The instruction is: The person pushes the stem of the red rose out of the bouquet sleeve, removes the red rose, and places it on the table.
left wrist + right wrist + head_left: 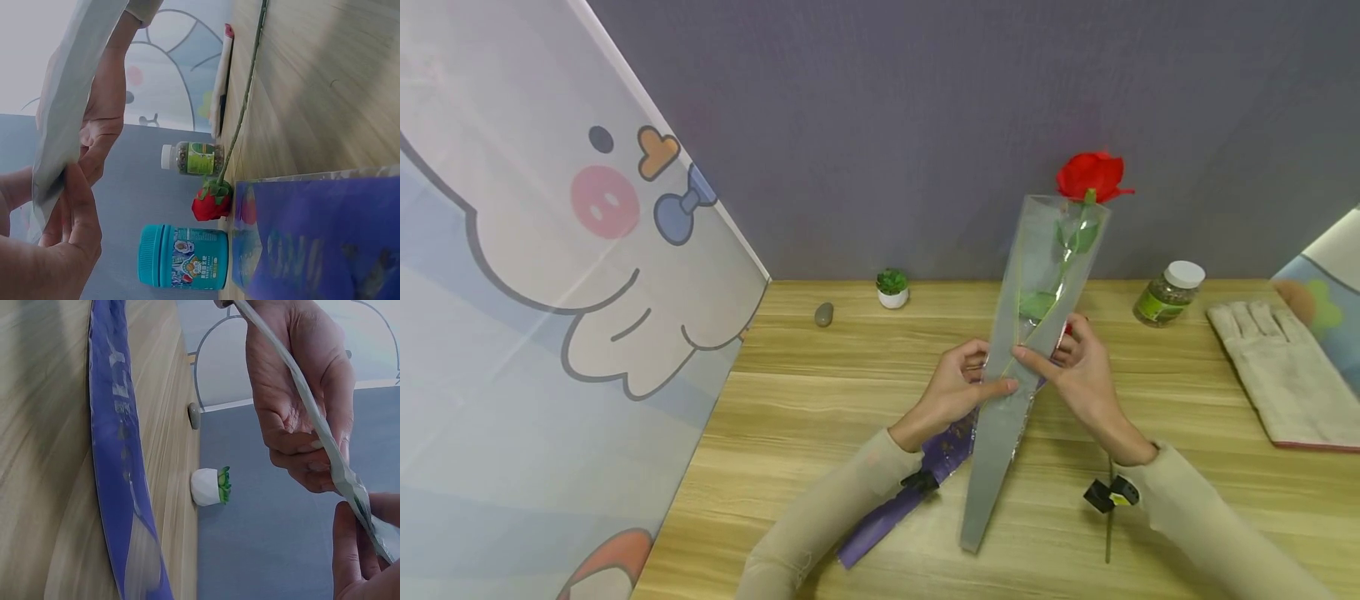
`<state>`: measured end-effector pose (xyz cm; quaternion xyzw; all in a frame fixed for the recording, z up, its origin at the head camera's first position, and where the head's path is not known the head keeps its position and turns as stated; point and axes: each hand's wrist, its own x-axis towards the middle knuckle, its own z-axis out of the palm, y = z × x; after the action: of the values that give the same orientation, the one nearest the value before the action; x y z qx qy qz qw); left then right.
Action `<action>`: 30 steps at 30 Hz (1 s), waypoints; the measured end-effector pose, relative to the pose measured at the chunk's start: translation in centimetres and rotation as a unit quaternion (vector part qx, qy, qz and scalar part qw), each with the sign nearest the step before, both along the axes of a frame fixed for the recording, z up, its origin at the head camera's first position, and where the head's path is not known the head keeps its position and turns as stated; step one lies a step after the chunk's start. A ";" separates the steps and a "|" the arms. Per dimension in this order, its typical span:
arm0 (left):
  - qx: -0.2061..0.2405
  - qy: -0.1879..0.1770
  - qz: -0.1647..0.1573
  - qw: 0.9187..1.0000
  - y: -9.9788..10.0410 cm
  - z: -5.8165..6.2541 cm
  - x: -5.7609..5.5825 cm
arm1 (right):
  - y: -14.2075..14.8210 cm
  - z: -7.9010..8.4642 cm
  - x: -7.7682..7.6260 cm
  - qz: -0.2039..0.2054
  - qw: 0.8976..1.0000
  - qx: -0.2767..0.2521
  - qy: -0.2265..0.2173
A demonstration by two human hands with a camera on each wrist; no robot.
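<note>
My left hand (951,387) pinches the left edge of a long tapered flower sleeve (988,467), clear on its upper front and grey below. Across from it, my right hand (1082,379) pinches the right edge, thumb on the front and fingers behind. A red rose (1090,177) stands in the sleeve, its bloom above the open top and its green leaves showing through the film. Both hands hold the sleeve tilted above the table. Beneath lies a purple flower sleeve (319,237) with a rose visible inside. Another red rose (211,201) lies beside it.
At the table's back are a grey stone (823,314), a small potted plant (892,287) and a white-lidded jar (1168,293). A teal jar (187,256) shows only in the left wrist view. Pale gloves (1288,375) lie at the right. A wall rises behind.
</note>
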<state>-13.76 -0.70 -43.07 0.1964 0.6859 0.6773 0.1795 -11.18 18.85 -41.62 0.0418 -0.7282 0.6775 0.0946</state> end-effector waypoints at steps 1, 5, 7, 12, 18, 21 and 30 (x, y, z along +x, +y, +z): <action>-0.001 0.001 0.001 1.000 0.0 0.0 0.0 | 0.0 0.0 0.0 0.000 1.000 0.000 -0.002; -0.002 0.000 0.004 1.000 -0.1 -0.1 0.0 | 0.3 0.1 -0.1 -0.001 1.000 -0.021 0.006; 0.000 -0.003 0.005 1.000 0.0 -0.2 0.1 | 0.5 0.3 -0.3 -0.001 0.999 -0.040 0.013; 0.013 -0.015 -0.001 1.000 0.0 -0.4 0.2 | 1.0 0.7 -0.7 0.002 0.997 -0.067 0.027; 0.015 -0.016 -0.007 1.000 0.0 -0.7 0.3 | 1.4 1.3 -1.2 -0.006 0.998 -0.042 0.037; 0.013 -0.013 -0.011 1.000 0.1 -0.7 0.3 | 1.4 1.4 -1.3 -0.013 0.999 -0.014 0.031; 0.014 -0.012 -0.009 1.000 0.1 -0.8 0.3 | 1.5 1.4 -1.5 -0.010 0.999 -0.005 0.034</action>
<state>-13.43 -0.62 -43.88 0.1966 0.6721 0.6879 0.1908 -12.67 20.33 -40.18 0.0566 -0.7214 0.6785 0.1264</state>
